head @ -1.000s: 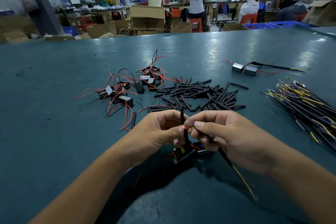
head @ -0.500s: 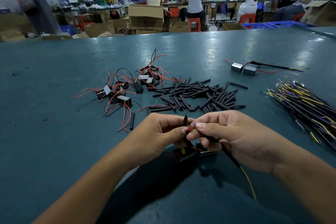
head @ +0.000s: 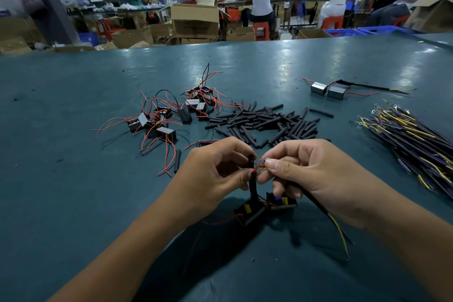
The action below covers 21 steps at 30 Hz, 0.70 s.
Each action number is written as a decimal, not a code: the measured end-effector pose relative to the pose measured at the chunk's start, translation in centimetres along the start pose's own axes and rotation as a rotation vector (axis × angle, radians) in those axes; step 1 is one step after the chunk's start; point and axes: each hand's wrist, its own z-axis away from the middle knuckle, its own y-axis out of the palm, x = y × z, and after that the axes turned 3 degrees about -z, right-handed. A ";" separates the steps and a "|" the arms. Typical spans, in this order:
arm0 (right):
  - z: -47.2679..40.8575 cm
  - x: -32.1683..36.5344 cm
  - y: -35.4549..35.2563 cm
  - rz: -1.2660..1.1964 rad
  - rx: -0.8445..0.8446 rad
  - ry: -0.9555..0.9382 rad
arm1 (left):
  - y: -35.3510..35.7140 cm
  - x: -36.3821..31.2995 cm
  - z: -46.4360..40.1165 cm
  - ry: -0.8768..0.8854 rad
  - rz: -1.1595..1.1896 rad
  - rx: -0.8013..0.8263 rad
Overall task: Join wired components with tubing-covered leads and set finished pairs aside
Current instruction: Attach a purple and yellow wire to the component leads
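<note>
My left hand pinches a red lead and a black tube that rise from two small black box components hanging just over the table. My right hand pinches the bare end of a tubing-covered cable whose yellow and dark wires trail to the lower right. The two wire ends meet between my fingertips. A finished pair of grey boxes with a black cable lies at the far right.
Loose components with red wires lie left of centre on the teal table. A heap of black tube pieces sits behind my hands. A bundle of yellow and purple cables lies right. People work at distant benches.
My hands have drawn slightly apart and risen a little, and the two box components hang lower beneath them. The wire ends stay pinched together between my fingertips.
</note>
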 end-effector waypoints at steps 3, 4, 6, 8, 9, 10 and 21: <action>0.0 0.0 -0.1 0.013 -0.006 0.002 | 0.3 0.0 0.0 0.034 -0.005 -0.015; 0.0 0.0 -0.1 0.019 -0.008 0.003 | 0.3 0.0 0.0 0.039 -0.013 -0.016; 0.1 0.1 -0.2 0.034 -0.011 0.004 | 0.4 0.1 -0.1 0.044 -0.015 -0.014; 0.1 0.1 -0.2 0.045 -0.014 0.002 | 0.4 0.2 -0.1 0.039 -0.009 -0.011; 0.2 0.1 -0.2 0.049 -0.016 0.000 | 0.4 0.2 0.0 0.037 -0.014 -0.007; 0.2 0.2 -0.2 0.056 -0.018 -0.001 | 0.4 0.2 0.0 0.039 -0.022 -0.001; 0.5 0.2 -0.3 0.127 -0.046 -0.026 | 0.7 0.0 0.0 0.134 -0.152 -0.049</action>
